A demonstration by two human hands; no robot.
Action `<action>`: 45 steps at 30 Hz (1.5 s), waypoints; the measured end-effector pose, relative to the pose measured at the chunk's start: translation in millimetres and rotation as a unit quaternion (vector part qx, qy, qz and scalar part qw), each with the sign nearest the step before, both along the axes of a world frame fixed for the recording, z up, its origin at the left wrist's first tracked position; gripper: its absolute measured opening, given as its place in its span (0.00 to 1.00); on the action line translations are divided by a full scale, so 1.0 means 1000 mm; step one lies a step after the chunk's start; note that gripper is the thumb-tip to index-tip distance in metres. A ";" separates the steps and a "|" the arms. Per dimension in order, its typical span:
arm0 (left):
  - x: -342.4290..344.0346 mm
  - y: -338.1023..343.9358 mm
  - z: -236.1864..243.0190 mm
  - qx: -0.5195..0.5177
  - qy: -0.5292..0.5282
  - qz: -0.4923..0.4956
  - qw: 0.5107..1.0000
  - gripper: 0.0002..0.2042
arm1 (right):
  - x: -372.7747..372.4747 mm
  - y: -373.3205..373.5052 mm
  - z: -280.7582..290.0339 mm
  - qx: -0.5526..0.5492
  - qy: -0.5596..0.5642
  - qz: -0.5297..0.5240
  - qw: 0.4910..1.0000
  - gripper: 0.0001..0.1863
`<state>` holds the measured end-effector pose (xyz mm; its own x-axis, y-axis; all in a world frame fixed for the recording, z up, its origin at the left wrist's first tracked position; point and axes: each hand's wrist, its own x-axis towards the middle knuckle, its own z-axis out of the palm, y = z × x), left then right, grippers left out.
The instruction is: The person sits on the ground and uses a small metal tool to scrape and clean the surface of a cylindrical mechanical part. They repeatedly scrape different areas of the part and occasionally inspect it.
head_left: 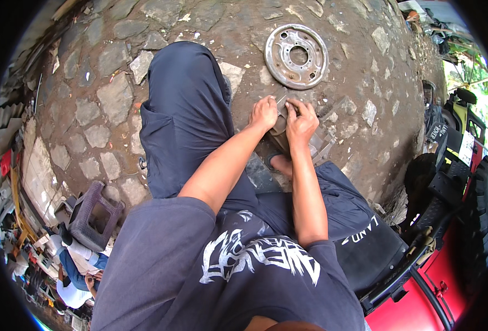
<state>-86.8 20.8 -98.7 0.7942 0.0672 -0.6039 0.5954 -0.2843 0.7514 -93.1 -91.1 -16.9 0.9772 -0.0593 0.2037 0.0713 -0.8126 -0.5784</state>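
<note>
Close together in front of me, my left hand (264,113) and my right hand (301,122) both have their fingers pinched. Between the fingertips shows a thin, pale, wire-like piece (282,101), too small to name. Under the hands lies a grey-brown metal part (279,130), partly covered by them and by my foot. Just beyond, a round metal plate (282,55) with a large centre hole, smaller holes and a raised rim lies flat on the ground. Neither hand touches that plate.
Uneven stones set in dirt make up the ground (114,99). A dark plastic stool (92,212) is at the left, with another person (74,292) seated beyond it. A red vehicle (415,303) with black parts and a big tyre (478,209) stands close on my right.
</note>
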 end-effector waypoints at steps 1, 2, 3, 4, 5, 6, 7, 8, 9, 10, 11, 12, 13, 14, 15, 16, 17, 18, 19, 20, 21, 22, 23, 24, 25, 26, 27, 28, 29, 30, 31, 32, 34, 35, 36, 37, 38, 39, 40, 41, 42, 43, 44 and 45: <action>-0.001 -0.001 -0.008 0.001 -0.012 -0.001 1.000 0.25 | -0.003 -0.001 0.000 0.000 -0.002 0.009 1.000 0.06; 0.000 -0.002 -0.016 0.001 -0.024 -0.002 1.000 0.25 | -0.011 0.001 0.000 -0.021 0.030 0.019 0.999 0.06; 0.000 -0.003 -0.016 0.004 -0.022 -0.003 1.000 0.25 | -0.008 -0.001 0.001 -0.025 0.032 0.016 0.999 0.06; 0.000 -0.003 -0.016 0.006 -0.020 -0.004 1.000 0.25 | -0.001 -0.004 0.001 -0.029 0.033 0.012 0.999 0.07; 0.001 -0.004 -0.015 0.009 -0.018 -0.004 1.000 0.25 | 0.006 -0.007 0.002 -0.032 0.035 0.009 0.999 0.07; 0.000 -0.004 -0.013 0.011 -0.021 -0.004 1.000 0.25 | 0.014 -0.006 0.000 0.004 0.018 -0.007 1.000 0.07; 0.000 -0.004 -0.010 0.013 -0.024 -0.004 1.000 0.25 | 0.009 -0.005 0.000 0.009 0.029 -0.011 0.999 0.07; 0.000 -0.003 -0.007 0.015 -0.027 -0.004 1.000 0.25 | 0.002 -0.004 0.000 0.014 0.039 -0.016 0.999 0.07; 0.000 -0.003 -0.010 0.012 -0.031 -0.003 0.999 0.25 | -0.002 -0.002 0.002 0.021 0.046 -0.019 0.999 0.07; -0.001 -0.003 -0.014 0.009 -0.035 -0.002 0.999 0.25 | -0.009 -0.002 0.002 0.004 0.036 0.017 0.999 0.08; 0.000 -0.003 -0.017 0.006 -0.039 -0.002 0.999 0.25 | -0.003 -0.003 0.001 0.012 0.046 0.022 0.999 0.08; 0.000 -0.004 -0.016 0.008 -0.037 -0.005 0.999 0.25 | 0.003 -0.006 0.003 0.018 0.059 0.025 0.998 0.08; 0.001 -0.003 -0.015 0.010 -0.035 -0.007 0.999 0.25 | 0.008 -0.008 0.005 0.023 0.072 0.027 0.997 0.08; 0.002 -0.003 -0.014 0.011 -0.033 -0.010 0.999 0.25 | 0.011 -0.010 0.008 0.019 0.076 0.038 0.996 0.09; 0.002 -0.003 -0.015 0.010 -0.038 -0.010 0.999 0.25 | 0.008 -0.008 0.006 0.044 0.080 0.019 0.996 0.10; 0.002 -0.003 -0.016 0.008 -0.044 -0.009 0.999 0.25 | 0.005 -0.004 0.005 0.069 0.084 -0.001 0.994 0.10; 0.001 -0.003 -0.018 0.007 -0.049 -0.008 0.999 0.25 | 0.001 -0.003 0.004 0.093 0.088 -0.020 0.992 0.11; 0.002 -0.002 -0.015 0.007 -0.040 -0.004 0.999 0.25 | -0.005 -0.003 0.004 0.066 0.100 -0.015 0.993 0.12; 0.001 -0.002 -0.011 0.006 -0.031 -0.001 1.000 0.25 | -0.001 -0.006 0.003 0.074 0.109 -0.003 0.991 0.11; 0.001 -0.001 -0.009 0.006 -0.022 0.002 1.000 0.25 | 0.004 -0.009 0.002 0.083 0.117 0.009 0.990 0.11; 0.001 -0.002 -0.009 0.008 -0.021 0.000 1.000 0.25 | 0.007 -0.012 0.006 0.088 0.127 0.020 0.988 0.10; 0.001 -0.002 -0.010 0.010 -0.020 -0.002 1.000 0.25 | 0.011 -0.010 0.011 0.061 0.113 0.027 0.991 0.09; 0.001 -0.001 -0.010 0.013 -0.019 -0.004 1.000 0.25 | 0.008 -0.008 0.008 0.086 0.109 0.005 0.990 0.09; 0.001 -0.002 -0.012 0.011 -0.023 -0.005 1.000 0.25 | 0.006 -0.006 0.004 0.111 0.105 -0.018 0.988 0.09; 0.001 -0.003 -0.013 0.009 -0.027 -0.005 1.000 0.25 | 0.005 -0.006 0.001 0.135 0.100 -0.041 0.985 0.08; 0.001 -0.003 -0.014 0.007 -0.031 -0.006 0.999 0.25 | 0.008 -0.007 -0.002 0.147 0.102 -0.059 0.982 0.08; 0.001 -0.003 -0.015 0.010 -0.033 -0.007 0.999 0.25 | 0.009 -0.006 -0.004 0.159 0.105 -0.080 0.978 0.08; 0.002 -0.003 -0.015 0.013 -0.035 -0.008 0.999 0.25 | 0.007 -0.006 -0.004 0.172 0.108 -0.100 0.974 0.08; 0.001 -0.003 -0.015 0.016 -0.037 -0.009 0.999 0.25 | 0.002 -0.007 -0.004 0.157 0.109 -0.105 0.976 0.08; 0.002 -0.002 -0.013 0.016 -0.032 -0.009 0.999 0.25 | 0.005 -0.005 -0.002 0.144 0.105 -0.108 0.978 0.08; 0.002 -0.001 -0.010 0.017 -0.026 -0.009 0.999 0.25 | 0.007 -0.004 0.001 0.131 0.101 -0.111 0.980 0.07; 0.002 0.000 -0.008 0.017 -0.020 -0.009 1.000 0.25 | 0.004 -0.007 0.000 0.155 0.117 -0.093 0.977 0.07; 0.002 0.000 -0.007 0.015 -0.021 -0.011 1.000 0.25 | 0.004 -0.013 -0.002 0.126 0.115 -0.036 0.985 0.08; 0.003 0.000 -0.006 0.014 -0.021 -0.011 1.000 0.25 | 0.005 -0.016 -0.002 0.112 0.114 -0.008 0.987 0.08; 0.003 -0.001 -0.007 0.014 -0.022 -0.013 1.000 0.25 | 0.010 -0.018 -0.004 0.114 0.126 -0.013 0.985 0.09; 0.004 -0.001 -0.007 0.013 -0.023 -0.016 1.000 0.25 | 0.012 -0.017 -0.006 0.124 0.111 -0.045 0.985 0.09; 0.004 -0.001 -0.007 0.012 -0.023 -0.018 0.999 0.25 | 0.013 -0.015 -0.009 0.133 0.096 -0.077 0.983 0.09; 0.003 -0.001 -0.005 0.013 -0.018 -0.014 1.000 0.25 | 0.012 -0.011 -0.011 0.144 0.083 -0.109 0.980 0.09; 0.003 -0.002 -0.002 0.014 -0.014 -0.011 1.000 0.25 | 0.010 -0.010 -0.011 0.163 0.083 -0.113 0.977 0.09; 0.003 -0.001 0.001 0.014 -0.009 -0.007 1.000 0.25 | 0.006 -0.011 -0.010 0.158 0.095 -0.080 0.980 0.09; 0.003 -0.001 -0.002 0.018 -0.011 -0.009 1.000 0.25 | 0.004 -0.013 -0.006 0.152 0.103 -0.046 0.982 0.09; 0.003 0.000 -0.005 0.022 -0.014 -0.012 1.000 0.25 | 0.002 -0.014 -0.003 0.146 0.110 -0.012 0.983 0.09; 0.003 0.001 -0.009 0.025 -0.016 -0.015 0.999 0.25 | 0.001 -0.014 0.000 0.110 0.091 0.026 0.989 0.09; 0.003 0.000 -0.008 0.022 -0.015 -0.014 1.000 0.25 | 0.003 -0.015 -0.002 0.124 0.092 -0.006 0.988 0.09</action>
<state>-83.4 20.9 -106.5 0.8141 0.0707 -0.5764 0.5640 -0.3327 0.7558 -90.4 -105.6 -19.0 0.9954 -0.0959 -0.0003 -0.0622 -0.6441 -0.7624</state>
